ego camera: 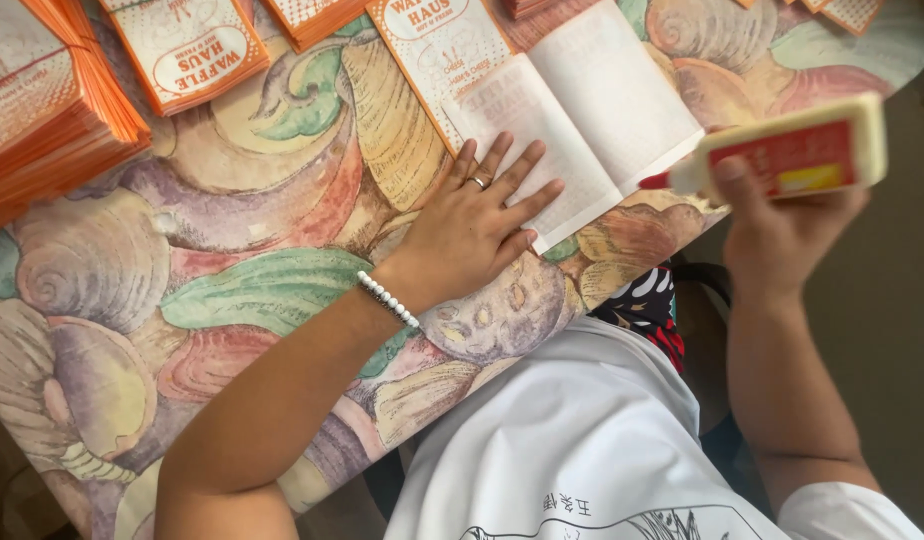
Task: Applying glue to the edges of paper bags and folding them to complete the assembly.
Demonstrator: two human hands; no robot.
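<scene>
White cotton shirt (592, 430) with a dark line print, closest to the lens, filling the lower middle; fingers of the left hand (472, 225) spread flat and released, gripping nothing, pressed on the near corner of a thin white paper bag (572, 110) printed with faint orange squares; gold ring on one finger, white bead bracelet (388, 299) at the wrist; paper bag lying unfolded at the table's far right edge, over another orange-printed paper bag (432, 50); likely very light, limp and easily creased or torn, best pinned flat and lifted by an edge or corner. Fingers of the right hand (777, 225) clenched round a cream rectangular block with a red and yellow label (797, 155), raised off the table's right side, one end pointing at the bag; block probably rigid and light, secure when held across its long sides. Further out, stacks of orange-edged printed paper bags (52, 110) along the far left; beneath everything, pastel tablecloth patterned with shells and leaves (232, 290).
</scene>
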